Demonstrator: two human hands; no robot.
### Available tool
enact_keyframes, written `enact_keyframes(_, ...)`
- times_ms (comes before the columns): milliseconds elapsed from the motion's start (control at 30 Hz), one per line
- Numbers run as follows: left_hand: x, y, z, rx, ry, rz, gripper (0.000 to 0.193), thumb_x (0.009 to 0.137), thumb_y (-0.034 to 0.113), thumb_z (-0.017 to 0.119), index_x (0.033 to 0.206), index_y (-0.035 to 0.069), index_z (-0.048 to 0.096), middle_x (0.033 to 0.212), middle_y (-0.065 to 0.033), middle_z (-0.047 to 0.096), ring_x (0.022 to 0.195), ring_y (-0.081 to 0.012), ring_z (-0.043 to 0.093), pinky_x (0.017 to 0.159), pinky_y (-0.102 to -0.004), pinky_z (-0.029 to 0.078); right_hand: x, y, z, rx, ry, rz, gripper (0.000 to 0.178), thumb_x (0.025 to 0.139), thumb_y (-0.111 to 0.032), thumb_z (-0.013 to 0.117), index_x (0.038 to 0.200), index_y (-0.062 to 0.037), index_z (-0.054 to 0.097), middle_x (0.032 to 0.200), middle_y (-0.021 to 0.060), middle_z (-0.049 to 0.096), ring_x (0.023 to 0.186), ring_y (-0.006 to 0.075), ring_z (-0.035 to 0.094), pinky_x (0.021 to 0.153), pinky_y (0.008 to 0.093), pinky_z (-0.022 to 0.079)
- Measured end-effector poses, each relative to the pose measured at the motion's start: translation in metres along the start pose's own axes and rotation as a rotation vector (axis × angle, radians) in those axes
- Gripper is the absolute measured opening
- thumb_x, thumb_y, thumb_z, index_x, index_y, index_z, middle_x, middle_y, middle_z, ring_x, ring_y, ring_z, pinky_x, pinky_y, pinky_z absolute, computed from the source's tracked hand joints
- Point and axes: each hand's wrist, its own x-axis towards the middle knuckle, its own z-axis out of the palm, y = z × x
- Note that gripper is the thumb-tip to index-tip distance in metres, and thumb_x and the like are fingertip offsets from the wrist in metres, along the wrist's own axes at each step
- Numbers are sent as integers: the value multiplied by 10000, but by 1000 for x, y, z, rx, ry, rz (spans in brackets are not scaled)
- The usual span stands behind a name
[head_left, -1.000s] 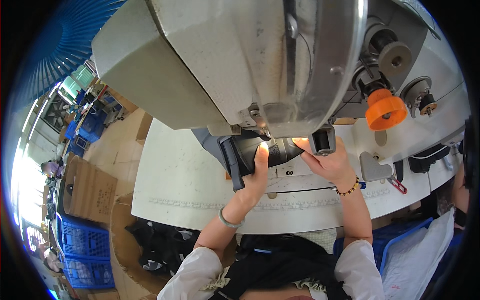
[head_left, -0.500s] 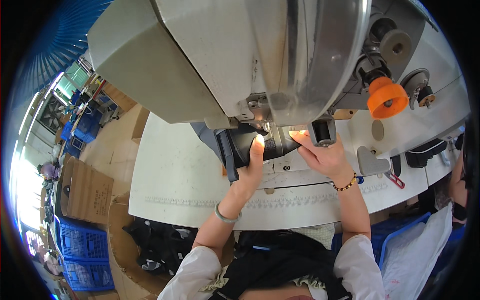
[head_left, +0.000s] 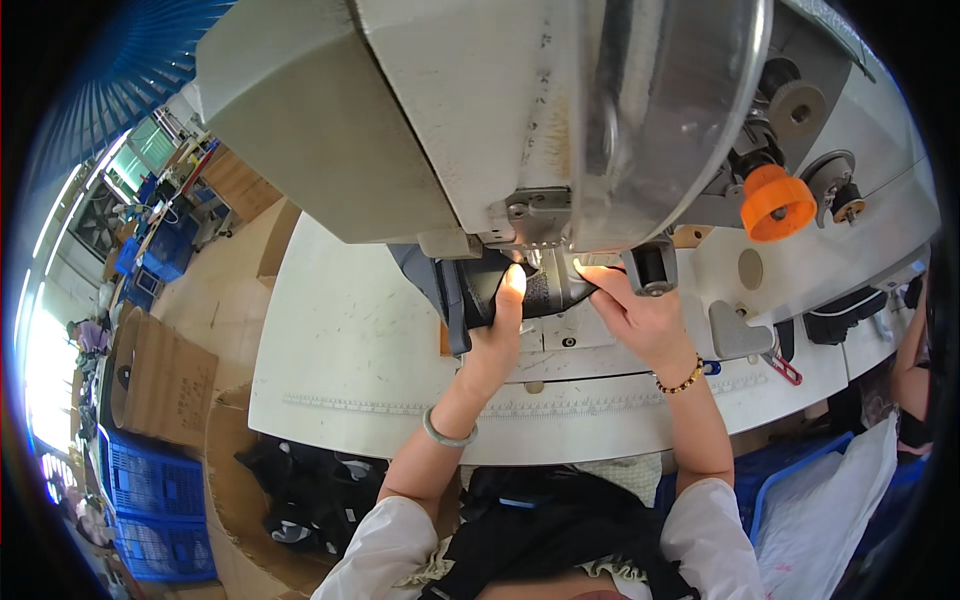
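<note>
Lying beneath the sewing machine (head_left: 480,120) in the head view, the dark fabric piece (head_left: 478,283) spreads both left and right of the left thumb. The left hand (head_left: 497,335) is clamped on it, thumb on top, other fingers hidden. The right hand (head_left: 645,318) touches its right edge, index finger pointing left; whether those fingers pinch it, I cannot tell.

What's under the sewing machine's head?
A dark fabric piece, held in the left hand, with the right hand at its edge. The machine head hides its far part.
</note>
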Motion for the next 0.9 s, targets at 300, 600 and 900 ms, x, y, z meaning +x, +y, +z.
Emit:
enact_keyframes(300, -1, 3, -1, -50, 3, -190, 194, 825, 133, 466, 972, 9, 494, 928, -13, 484, 829, -100, 431, 755, -236, 368, -12, 6, 7, -53, -11, 37, 171, 578, 40, 630, 700, -19, 525, 867, 86, 484, 554, 186, 494, 453, 267, 407)
enact_keyframes(600, 2, -3, -2, -77, -42, -104, 202, 827, 155, 468, 952, 0, 505, 918, -2, 484, 812, -94, 429, 746, -240, 373, -16, 11, 9, -19, 34, 28, 117, 631, 65, 588, 686, 7, 502, 905, 127, 481, 544, 198, 486, 436, 271, 390)
enact_keyframes(900, 5, -5, -8, 192, -15, 138, 194, 816, 173, 505, 861, -13, 537, 784, -47, 497, 683, -89, 460, 635, -227, 411, -14, 14, 11, -39, 2, 49, 127, 647, 61, 570, 737, -3, 506, 831, 131, 457, 571, 208, 489, 467, 281, 400)
